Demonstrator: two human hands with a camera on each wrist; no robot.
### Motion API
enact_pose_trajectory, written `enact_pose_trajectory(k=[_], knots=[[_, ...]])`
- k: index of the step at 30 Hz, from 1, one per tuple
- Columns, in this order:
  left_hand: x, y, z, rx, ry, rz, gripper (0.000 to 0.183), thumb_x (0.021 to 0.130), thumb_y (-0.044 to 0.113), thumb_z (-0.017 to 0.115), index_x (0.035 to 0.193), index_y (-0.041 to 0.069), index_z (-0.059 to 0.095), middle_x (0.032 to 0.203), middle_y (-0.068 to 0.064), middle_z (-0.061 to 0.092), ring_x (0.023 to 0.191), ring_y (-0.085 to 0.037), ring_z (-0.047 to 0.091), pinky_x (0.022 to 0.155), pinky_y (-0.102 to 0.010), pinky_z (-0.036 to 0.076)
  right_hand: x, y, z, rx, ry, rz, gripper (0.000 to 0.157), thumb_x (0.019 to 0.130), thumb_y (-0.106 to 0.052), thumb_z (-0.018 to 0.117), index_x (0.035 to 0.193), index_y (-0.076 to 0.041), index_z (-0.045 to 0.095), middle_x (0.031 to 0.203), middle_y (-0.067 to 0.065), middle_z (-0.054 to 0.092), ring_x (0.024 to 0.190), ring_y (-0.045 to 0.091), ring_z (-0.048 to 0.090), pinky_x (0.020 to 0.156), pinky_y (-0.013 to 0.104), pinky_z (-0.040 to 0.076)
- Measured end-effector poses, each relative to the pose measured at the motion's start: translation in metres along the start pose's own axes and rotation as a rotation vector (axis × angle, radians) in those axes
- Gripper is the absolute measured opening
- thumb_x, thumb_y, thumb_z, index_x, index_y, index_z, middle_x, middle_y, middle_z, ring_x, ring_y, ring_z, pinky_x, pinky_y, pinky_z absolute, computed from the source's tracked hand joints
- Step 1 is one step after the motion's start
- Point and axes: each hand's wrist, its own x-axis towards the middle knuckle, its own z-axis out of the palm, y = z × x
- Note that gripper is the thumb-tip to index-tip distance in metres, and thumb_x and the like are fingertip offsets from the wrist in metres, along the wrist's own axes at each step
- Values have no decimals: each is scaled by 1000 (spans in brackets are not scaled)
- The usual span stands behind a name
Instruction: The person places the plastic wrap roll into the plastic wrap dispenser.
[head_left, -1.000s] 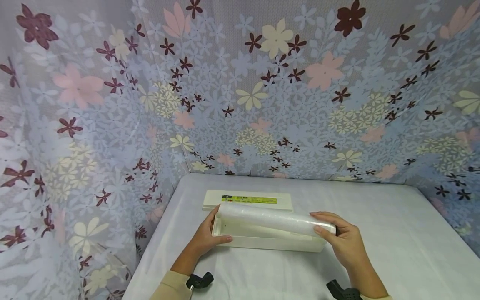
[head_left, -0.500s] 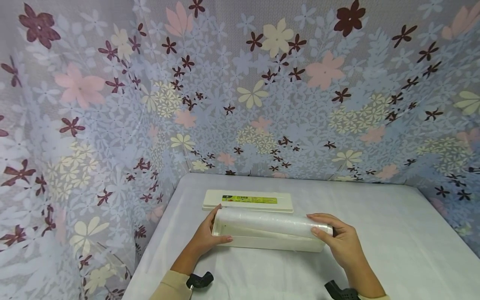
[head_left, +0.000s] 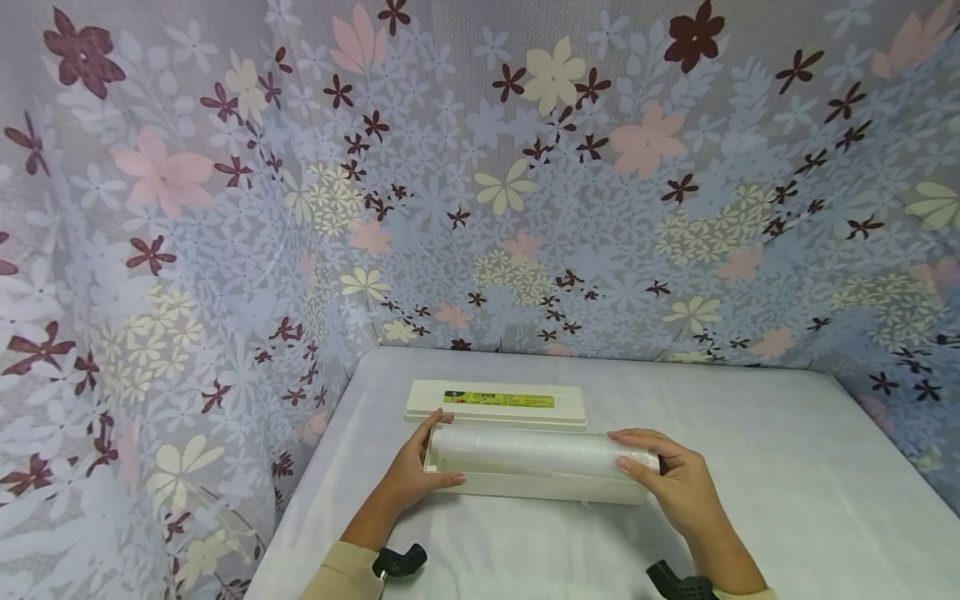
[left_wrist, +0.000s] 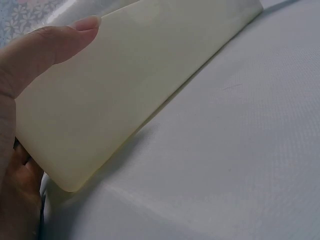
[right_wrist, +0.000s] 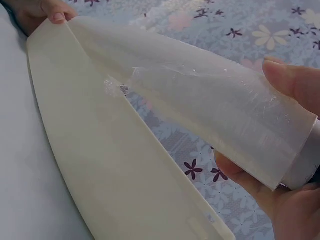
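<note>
A roll of cling film (head_left: 525, 450) lies lengthwise at the opening of a long cream plastic box (head_left: 540, 486). My right hand (head_left: 671, 475) grips the roll's right end, thumb on one side and fingers on the other. In the right wrist view the cling film roll (right_wrist: 200, 95) slants upward out of the box, its right end raised above the rim. My left hand (head_left: 412, 458) holds the box's left end, with its thumb on the front wall and fingers behind. A loose bit of film (right_wrist: 114, 86) hangs over the box's edge.
Behind the box lies its cream lid (head_left: 570, 404) with a yellow-green label (head_left: 498, 399). The table bears a white cloth (head_left: 787, 450). A flower-patterned curtain (head_left: 427, 208) hangs at the back and left.
The roll's right end has come down and slightly left with my right hand, so the roll sits lower over the box. My left hand and the box have stayed put.
</note>
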Motion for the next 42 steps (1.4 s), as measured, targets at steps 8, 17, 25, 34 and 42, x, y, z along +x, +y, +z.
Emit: enact_pose_trajectory(k=[8, 17, 25, 34, 42], knots=[[0, 3, 1, 20, 6, -14, 117, 75, 8, 97, 167, 9, 26, 161, 1, 42, 129, -25, 53, 101, -28, 47, -1, 4, 2, -47, 1, 13, 29, 91, 16, 73, 120, 14, 71, 129, 22, 67, 124, 19, 62, 91, 27, 55], [0, 2, 1, 19, 7, -12, 116, 75, 9, 98, 167, 9, 27, 162, 0, 41, 127, -26, 54, 99, -29, 49, -1, 3, 1, -55, -17, -3, 30, 91, 16, 73, 120, 13, 71, 128, 18, 68, 127, 26, 58, 97, 27, 52], [0, 3, 1, 24, -1, -4, 117, 75, 12, 98, 167, 7, 25, 162, -5, 40, 125, -28, 55, 97, -30, 51, 0, 6, 3, -68, -31, 13, 30, 91, 14, 75, 121, 11, 72, 128, 19, 68, 126, 22, 60, 97, 26, 52], [-2, 2, 0, 21, 1, -19, 118, 75, 16, 99, 168, 10, 26, 162, -3, 41, 125, -28, 56, 96, -32, 52, 1, 6, 5, -80, -42, 39, 30, 92, 10, 75, 122, 9, 73, 129, 16, 69, 124, 19, 61, 94, 27, 54], [-1, 2, -2, 30, 6, -20, 117, 76, 15, 98, 167, 10, 27, 161, -2, 41, 121, -28, 57, 94, -34, 53, 7, 10, -1, -142, -103, 73, 34, 95, 3, 77, 129, 1, 71, 132, 20, 66, 122, 16, 63, 87, 28, 57]])
